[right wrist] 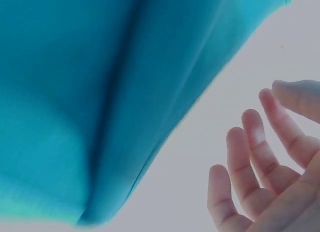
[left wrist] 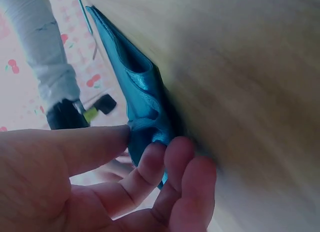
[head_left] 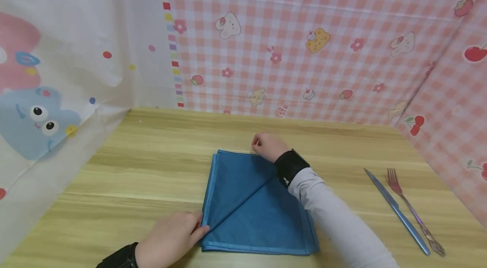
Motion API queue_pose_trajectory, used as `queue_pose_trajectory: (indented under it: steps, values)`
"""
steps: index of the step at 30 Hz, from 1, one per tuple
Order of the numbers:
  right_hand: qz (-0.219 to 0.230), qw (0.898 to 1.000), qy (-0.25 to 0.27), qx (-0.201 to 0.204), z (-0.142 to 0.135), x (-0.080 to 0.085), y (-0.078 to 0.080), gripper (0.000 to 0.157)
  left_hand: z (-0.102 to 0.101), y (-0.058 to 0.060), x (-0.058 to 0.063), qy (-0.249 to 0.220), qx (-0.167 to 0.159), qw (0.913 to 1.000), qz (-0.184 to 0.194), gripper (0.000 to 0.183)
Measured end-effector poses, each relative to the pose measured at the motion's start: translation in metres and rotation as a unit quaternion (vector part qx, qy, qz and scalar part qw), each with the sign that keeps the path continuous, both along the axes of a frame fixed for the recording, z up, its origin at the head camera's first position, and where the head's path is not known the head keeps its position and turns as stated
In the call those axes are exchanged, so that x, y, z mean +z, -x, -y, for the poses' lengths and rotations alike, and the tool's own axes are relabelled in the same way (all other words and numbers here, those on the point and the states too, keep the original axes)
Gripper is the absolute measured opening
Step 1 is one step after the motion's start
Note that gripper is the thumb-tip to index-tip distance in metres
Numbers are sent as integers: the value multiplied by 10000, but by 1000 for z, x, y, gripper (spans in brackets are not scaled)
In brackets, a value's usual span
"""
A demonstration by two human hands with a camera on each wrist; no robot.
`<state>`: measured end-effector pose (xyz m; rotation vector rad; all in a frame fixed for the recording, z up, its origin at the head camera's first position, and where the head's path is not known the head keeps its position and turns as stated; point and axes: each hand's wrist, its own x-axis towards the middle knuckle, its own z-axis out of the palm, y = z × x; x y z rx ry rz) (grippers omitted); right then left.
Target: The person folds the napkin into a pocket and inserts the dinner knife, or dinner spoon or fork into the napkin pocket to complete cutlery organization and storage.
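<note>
A blue cloth napkin (head_left: 255, 221), folded into a layered square, lies on the wooden table with a diagonal crease across its top. At its near left edge my left hand (head_left: 167, 236) pinches the cloth between thumb and fingers. The left wrist view has the thumb on one side of the bunched napkin layers (left wrist: 115, 56) and the fingertips on the other. My right hand (head_left: 269, 146) is at the far edge, its forearm reaching over the cloth. In the right wrist view that hand (right wrist: 270, 177) is apart from the napkin, fingers loosely bent and holding nothing.
To the right, a blue-handled table knife (head_left: 397, 211) and a fork (head_left: 414, 211) with a decorated handle lie side by side on the wooden table (head_left: 125, 183). Patterned cloth walls (head_left: 289, 14) stand at the back, left and right.
</note>
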<state>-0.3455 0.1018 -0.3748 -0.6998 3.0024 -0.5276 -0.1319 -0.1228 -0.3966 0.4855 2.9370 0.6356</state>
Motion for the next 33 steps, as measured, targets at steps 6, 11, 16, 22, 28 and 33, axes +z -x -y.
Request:
queue_pose_trajectory:
  steps: [6,11,16,22,28,33]
  values:
    - [-98,9994,84,-321,-51,-1,-5,11,-2,1,0,83,5,9999,120,25]
    - [-194,9997,-45,-106,-70,-15,-7,8,-5,2,1,77,125,9992,379,27]
    - [-104,9999,-92,71,-75,-19,-5,9,-6,3,3,28,287,9975,648,29]
    - [-67,9996,-165,203,-78,-13,-7,6,-4,2,4,-30,297,9972,684,24]
    - [254,9989,-334,191,-91,-12,-8,8,-12,9,6,-206,159,9986,452,20]
    - [518,9975,-443,-167,-104,-10,-3,8,-19,16,8,-70,180,9998,-106,22]
